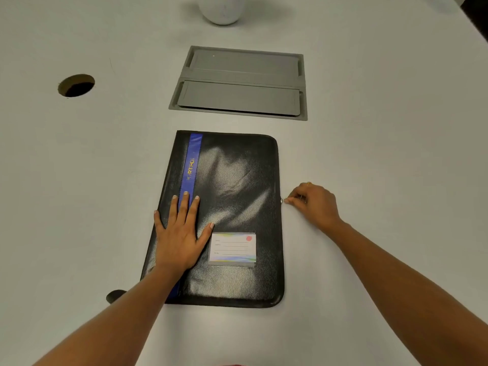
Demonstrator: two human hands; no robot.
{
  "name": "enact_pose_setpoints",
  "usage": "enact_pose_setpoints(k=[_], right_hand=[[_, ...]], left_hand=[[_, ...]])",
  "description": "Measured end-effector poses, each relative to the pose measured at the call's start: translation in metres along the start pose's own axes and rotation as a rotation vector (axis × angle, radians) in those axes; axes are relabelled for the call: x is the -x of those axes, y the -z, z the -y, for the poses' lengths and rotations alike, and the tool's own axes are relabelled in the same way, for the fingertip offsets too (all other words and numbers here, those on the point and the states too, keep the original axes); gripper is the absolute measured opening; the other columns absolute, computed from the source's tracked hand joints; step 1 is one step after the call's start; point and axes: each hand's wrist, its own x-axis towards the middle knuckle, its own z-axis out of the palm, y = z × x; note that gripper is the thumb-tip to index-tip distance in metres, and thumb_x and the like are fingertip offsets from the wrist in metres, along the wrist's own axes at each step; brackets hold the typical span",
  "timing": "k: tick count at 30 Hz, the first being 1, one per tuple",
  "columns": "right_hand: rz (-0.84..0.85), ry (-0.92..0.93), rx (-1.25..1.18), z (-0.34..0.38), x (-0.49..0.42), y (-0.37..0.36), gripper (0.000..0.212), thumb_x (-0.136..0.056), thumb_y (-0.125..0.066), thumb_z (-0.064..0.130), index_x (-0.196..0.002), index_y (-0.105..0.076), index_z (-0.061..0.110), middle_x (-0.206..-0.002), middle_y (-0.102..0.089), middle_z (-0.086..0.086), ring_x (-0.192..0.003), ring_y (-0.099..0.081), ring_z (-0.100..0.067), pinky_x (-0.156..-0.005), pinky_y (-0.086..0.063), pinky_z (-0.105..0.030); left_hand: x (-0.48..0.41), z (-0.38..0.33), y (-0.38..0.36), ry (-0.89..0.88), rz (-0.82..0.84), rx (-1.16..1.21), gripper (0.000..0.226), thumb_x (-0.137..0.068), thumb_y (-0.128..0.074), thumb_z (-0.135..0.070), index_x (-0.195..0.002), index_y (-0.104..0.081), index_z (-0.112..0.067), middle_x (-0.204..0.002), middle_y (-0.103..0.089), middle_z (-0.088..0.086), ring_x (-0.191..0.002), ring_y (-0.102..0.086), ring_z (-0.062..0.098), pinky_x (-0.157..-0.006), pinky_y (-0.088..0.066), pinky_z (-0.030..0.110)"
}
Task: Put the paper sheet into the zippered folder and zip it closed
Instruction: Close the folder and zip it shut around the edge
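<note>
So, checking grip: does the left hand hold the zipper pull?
No, right hand pinches the zipper pull; left hand presses the folder.

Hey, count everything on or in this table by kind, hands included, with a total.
Zippered folder: 1
Hands: 2, left hand pressing it, right hand pinching its zipper pull
White round object: 1
Grey hatch: 1
Round hole: 1
Small dark object: 1
Total: 7

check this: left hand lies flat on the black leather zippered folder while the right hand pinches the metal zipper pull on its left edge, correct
Wrong edge: head view shows the right hand pinching the small metal zipper pull on the right edge of the black leather zippered folder; left hand flat on it.
</note>
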Motion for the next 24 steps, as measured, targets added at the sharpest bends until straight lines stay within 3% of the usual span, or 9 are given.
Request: enact_pose_setpoints(k=[9, 14, 16, 20, 24], right_hand=[[-0.041, -0.06, 0.056, 0.008, -0.046, 0.008, 0.022, -0.083, -0.061, 0.036, -0.087, -0.07, 0.017, -0.093, -0.067, -0.003, -0.087, -0.06, -0.022, -0.071, -0.041, -0.029], [-0.061, -0.174, -0.126, 0.013, -0.053, 0.003, 0.022, -0.082, -0.066, 0.031, -0.084, -0.07, 0.009, -0.082, -0.07, -0.011, -0.078, -0.063, -0.025, -0.077, -0.05, -0.037], [-0.076, -0.245, -0.321, 0.017, -0.051, 0.002, 0.02, -0.08, -0.069, 0.022, -0.081, -0.069, 0.003, -0.069, -0.066, -0.012, -0.06, -0.061, -0.019, -0.071, -0.054, -0.033], [-0.125, -0.425, -0.66, 0.03, -0.051, 0.005, 0.02, -0.081, -0.068, 0.01, -0.086, -0.066, -0.009, -0.059, -0.059, -0.006, -0.033, -0.052, 0.002, -0.044, -0.047, -0.007], [-0.114, -0.573, -0.731, 0.045, -0.056, 0.006, 0.017, -0.086, -0.063, 0.013, -0.077, -0.062, -0.001, -0.058, -0.056, -0.003, -0.041, -0.053, -0.005, -0.037, -0.04, -0.005]], left_hand=[[-0.001, 0.002, -0.004, 0.008, 0.002, 0.008, 0.082, -0.084, 0.0, -0.07, -0.148, -0.02, -0.023, -0.157, -0.016, 0.001, -0.145, -0.01, 0.022, -0.111, -0.009, 0.06], [-0.002, 0.002, -0.002, 0.012, 0.01, -0.007, 0.08, -0.085, 0.0, -0.069, -0.148, -0.021, -0.024, -0.156, -0.019, 0.001, -0.145, -0.012, 0.021, -0.111, -0.01, 0.059], [-0.001, 0.001, 0.0, 0.02, 0.03, -0.01, 0.079, -0.086, -0.001, -0.068, -0.147, -0.024, -0.023, -0.155, -0.024, 0.002, -0.144, -0.016, 0.022, -0.11, -0.012, 0.059], [-0.002, -0.001, 0.004, 0.028, 0.059, -0.039, 0.077, -0.089, -0.005, -0.065, -0.141, -0.036, -0.019, -0.146, -0.041, 0.008, -0.138, -0.034, 0.028, -0.104, -0.025, 0.062], [-0.019, -0.001, 0.014, 0.026, 0.003, -0.021, 0.067, -0.084, -0.027, -0.061, -0.127, -0.052, -0.016, -0.126, -0.056, 0.012, -0.12, -0.05, 0.032, -0.091, -0.038, 0.059]])
